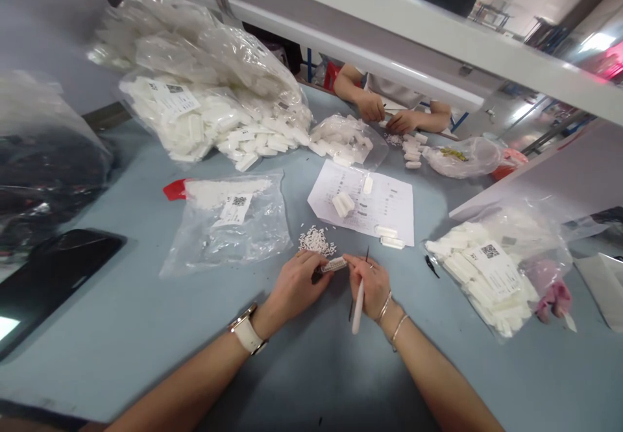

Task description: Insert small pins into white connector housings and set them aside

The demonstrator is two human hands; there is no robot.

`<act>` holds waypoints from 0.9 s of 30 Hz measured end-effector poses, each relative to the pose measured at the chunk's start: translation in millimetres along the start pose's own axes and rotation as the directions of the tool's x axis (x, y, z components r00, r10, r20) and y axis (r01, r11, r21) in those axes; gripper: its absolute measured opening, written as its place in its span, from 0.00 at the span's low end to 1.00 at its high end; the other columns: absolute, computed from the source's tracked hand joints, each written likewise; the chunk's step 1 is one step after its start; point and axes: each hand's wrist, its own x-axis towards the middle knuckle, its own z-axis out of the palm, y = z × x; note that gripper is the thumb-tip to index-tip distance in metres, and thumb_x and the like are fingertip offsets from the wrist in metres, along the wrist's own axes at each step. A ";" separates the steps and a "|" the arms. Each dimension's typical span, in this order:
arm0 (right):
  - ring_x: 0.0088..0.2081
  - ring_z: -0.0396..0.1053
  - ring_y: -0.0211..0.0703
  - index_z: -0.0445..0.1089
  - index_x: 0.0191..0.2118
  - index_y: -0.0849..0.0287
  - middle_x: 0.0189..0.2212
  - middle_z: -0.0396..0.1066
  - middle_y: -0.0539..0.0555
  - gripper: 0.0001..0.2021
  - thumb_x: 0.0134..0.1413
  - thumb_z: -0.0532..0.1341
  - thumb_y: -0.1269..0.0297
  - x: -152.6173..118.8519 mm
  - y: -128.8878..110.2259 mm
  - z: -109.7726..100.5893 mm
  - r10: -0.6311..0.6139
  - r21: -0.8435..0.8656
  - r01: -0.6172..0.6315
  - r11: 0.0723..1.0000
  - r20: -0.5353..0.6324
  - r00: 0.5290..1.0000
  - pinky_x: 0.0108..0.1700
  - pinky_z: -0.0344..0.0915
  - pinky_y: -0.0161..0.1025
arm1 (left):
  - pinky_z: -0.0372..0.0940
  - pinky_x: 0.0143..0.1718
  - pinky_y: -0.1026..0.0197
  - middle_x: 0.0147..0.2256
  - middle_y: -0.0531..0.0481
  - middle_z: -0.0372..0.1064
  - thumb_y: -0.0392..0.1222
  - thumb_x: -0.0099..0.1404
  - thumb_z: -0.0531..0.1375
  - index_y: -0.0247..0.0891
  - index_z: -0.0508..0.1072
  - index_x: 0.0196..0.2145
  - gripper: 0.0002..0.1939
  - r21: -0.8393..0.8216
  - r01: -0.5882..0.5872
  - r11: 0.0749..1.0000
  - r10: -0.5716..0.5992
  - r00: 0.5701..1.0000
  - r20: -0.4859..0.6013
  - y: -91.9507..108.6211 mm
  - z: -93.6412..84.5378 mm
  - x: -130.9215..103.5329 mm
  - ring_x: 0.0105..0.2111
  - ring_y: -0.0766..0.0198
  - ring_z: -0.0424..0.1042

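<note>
My left hand [299,284] pinches one end of a small white plastic housing [333,264] with a row of slots or ridges along it. At the housing's other end, a fingertip of my right hand [370,283] touches it. That hand is closed around a slim white-handled tool [358,309] with a thin dark tip pointing away from me; its exact kind is unclear. Just beyond my left fingers lies a loose pile of tiny white pieces [316,240]. Farther off, several white housings rest on a printed paper sheet [318,192].
A flat clear bag [228,250] of small white pieces lies left. Larger bags of white parts [189,124] stand at the back left, another bag [487,276] at right. A dark tablet [63,276] is far left. Across the table, a co-worker's hands [389,114] handle parts beneath a shelf beam.
</note>
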 end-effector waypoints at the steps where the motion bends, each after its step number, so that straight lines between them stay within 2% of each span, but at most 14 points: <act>1: 0.34 0.74 0.43 0.67 0.46 0.56 0.33 0.76 0.53 0.15 0.56 0.50 0.76 -0.5 0.7 -0.3 0.017 0.004 -0.017 1.000 -0.001 1.000 0.39 0.72 0.40 | 0.66 0.36 0.57 0.30 0.48 0.72 0.39 0.61 0.56 0.38 0.70 0.31 0.04 0.000 0.003 1.000 -0.003 1.000 0.002 0.2 0.0 0.2 0.33 0.60 0.70; 3: 0.36 0.74 0.44 0.67 0.45 0.56 0.35 0.76 0.54 0.15 0.56 0.50 0.76 -0.2 0.9 -1.8 0.002 0.001 -0.002 1.000 0.013 1.000 0.40 0.72 0.41 | 0.66 0.36 0.57 0.30 0.48 0.72 0.39 0.61 0.57 0.38 0.70 0.31 0.04 0.004 0.008 1.000 -0.008 1.000 0.009 0.9 -0.3 0.5 0.33 0.60 0.70; 6: 0.35 0.73 0.44 0.68 0.45 0.58 0.31 0.76 0.54 0.15 0.56 0.50 0.76 2.1 -1.2 -4.2 -0.088 -0.034 0.090 0.995 0.061 0.994 0.41 0.71 0.41 | 0.65 0.35 0.58 0.30 0.48 0.72 0.39 0.62 0.56 0.38 0.70 0.30 0.04 0.014 0.016 1.000 -0.016 1.000 0.007 1.7 -0.7 0.7 0.32 0.60 0.70; 8: 0.35 0.72 0.45 0.68 0.45 0.60 0.27 0.75 0.54 0.15 0.56 0.50 0.76 3.7 -3.2 -5.0 -0.092 -0.068 0.099 0.993 0.092 0.991 0.40 0.71 0.41 | 0.65 0.35 0.58 0.30 0.48 0.71 0.39 0.61 0.57 0.38 0.70 0.30 0.04 0.015 0.019 1.000 -0.019 1.000 0.006 1.6 -0.5 0.5 0.32 0.60 0.69; 10: 0.35 0.72 0.45 0.69 0.42 0.59 0.26 0.74 0.54 0.14 0.56 0.50 0.76 4.8 -4.5 -5.0 -0.046 -0.075 0.054 0.996 0.105 0.993 0.39 0.71 0.40 | 0.65 0.35 0.58 0.30 0.48 0.71 0.39 0.61 0.57 0.37 0.70 0.31 0.03 0.016 0.015 1.000 -0.015 1.000 0.007 1.5 -0.3 0.0 0.32 0.60 0.69; 13: 0.35 0.71 0.43 0.69 0.34 0.56 0.30 0.75 0.52 0.11 0.55 0.51 0.75 5.7 -3.6 -3.8 0.058 0.026 -0.061 0.998 0.084 0.995 0.39 0.71 0.40 | 0.64 0.34 0.58 0.29 0.48 0.70 0.38 0.61 0.57 0.37 0.69 0.30 0.03 0.054 -0.007 0.999 0.006 1.000 0.017 3.1 -0.8 -0.6 0.31 0.60 0.68; 17: 0.39 0.70 0.44 0.67 0.30 0.56 0.35 0.76 0.53 0.11 0.53 0.51 0.76 6.9 4.2 0.4 0.160 0.127 -0.162 0.978 0.032 0.987 0.42 0.70 0.43 | 0.63 0.32 0.59 0.27 0.49 0.68 0.36 0.61 0.55 0.38 0.64 0.26 0.06 0.158 -0.104 0.982 0.099 0.994 0.040 8.8 -3.4 -1.2 0.29 0.60 0.66; 20: 0.47 0.68 0.46 0.65 0.28 0.55 0.36 0.74 0.53 0.10 0.48 0.51 0.77 8.8 11.3 6.0 0.180 0.199 -0.202 0.959 0.126 0.976 0.48 0.67 0.46 | 0.63 0.32 0.59 0.26 0.49 0.67 0.34 0.59 0.55 0.39 0.61 0.25 0.07 0.181 -0.193 0.964 0.189 0.981 0.040 12.6 -4.6 -1.5 0.30 0.59 0.66; 23: 0.52 0.65 0.47 0.63 0.27 0.55 0.36 0.73 0.52 0.10 0.43 0.51 0.78 12.0 15.1 11.1 0.177 0.255 -0.227 0.940 0.206 0.962 0.50 0.65 0.45 | 0.62 0.30 0.59 0.25 0.49 0.65 0.34 0.58 0.54 0.40 0.59 0.24 0.07 0.195 -0.230 0.953 0.227 0.973 0.040 14.6 -4.6 -1.8 0.29 0.59 0.65; 27: 0.50 0.68 0.44 0.58 0.26 0.55 0.34 0.72 0.51 0.10 0.41 0.51 0.79 17.3 12.3 10.0 0.204 0.335 -0.290 0.897 0.269 0.941 0.48 0.66 0.40 | 0.61 0.28 0.59 0.23 0.49 0.64 0.35 0.57 0.53 0.40 0.59 0.24 0.06 0.210 -0.236 0.949 0.231 0.972 0.052 16.4 -5.2 -2.5 0.27 0.59 0.65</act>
